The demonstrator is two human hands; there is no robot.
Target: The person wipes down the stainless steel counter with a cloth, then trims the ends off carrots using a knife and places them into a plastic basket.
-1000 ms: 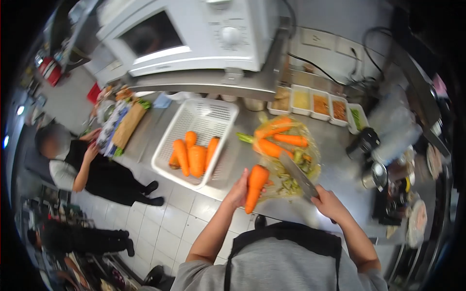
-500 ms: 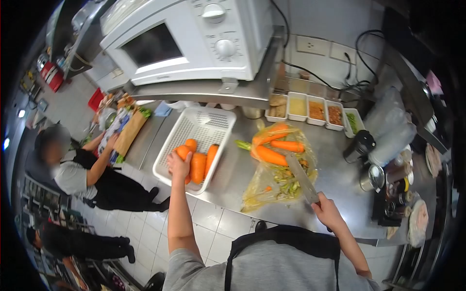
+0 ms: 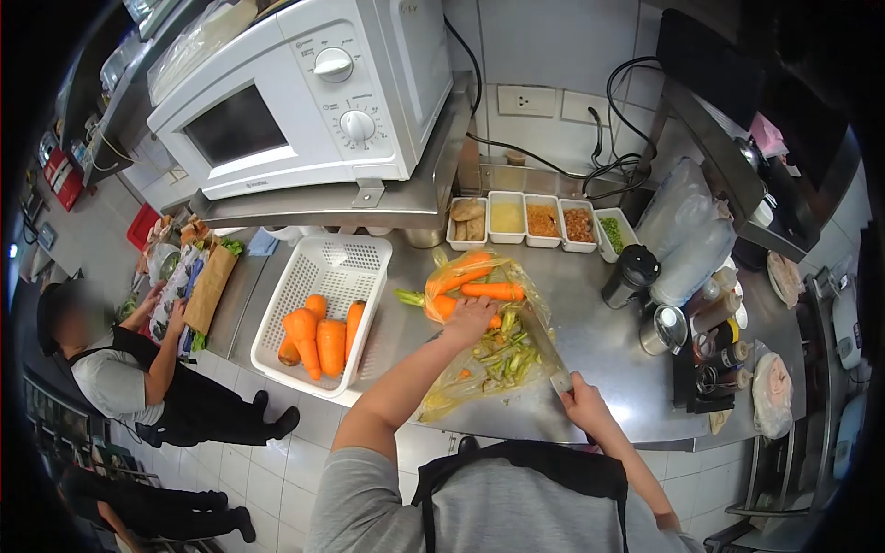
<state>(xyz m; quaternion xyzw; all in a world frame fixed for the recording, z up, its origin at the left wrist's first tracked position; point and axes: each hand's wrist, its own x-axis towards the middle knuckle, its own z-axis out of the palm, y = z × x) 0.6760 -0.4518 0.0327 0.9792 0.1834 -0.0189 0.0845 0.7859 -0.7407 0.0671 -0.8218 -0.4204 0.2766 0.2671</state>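
Observation:
My left hand (image 3: pixel 472 316) reaches down onto an orange carrot (image 3: pixel 444 305) with a green stem end, its fingers closing around it on the yellowish plastic bag (image 3: pixel 439 398). Two more carrots lie just beyond, one of them partly under the plastic. Green trimmings (image 3: pixel 505 361) are heaped on the bag between my hands. My right hand (image 3: pixel 583 403) grips the handle of a knife (image 3: pixel 546 350), whose broad blade points away from me beside the trimmings. To the left, a white perforated basket (image 3: pixel 343 270) holds several carrots (image 3: pixel 329 347).
Small white tubs (image 3: pixel 506 217) of chopped ingredients line the back. A microwave (image 3: pixel 286 101) sits on a shelf above the basket. A black lidded cup (image 3: pixel 631 275), a metal canister (image 3: pixel 663 330) and bottles (image 3: pixel 724 355) stand right. A co-worker (image 3: pixel 129 369) works at far left.
My left hand has left the carrots in the basket and moved right onto a carrot on the bag. The knife stays in my right hand. The camera view has shifted.

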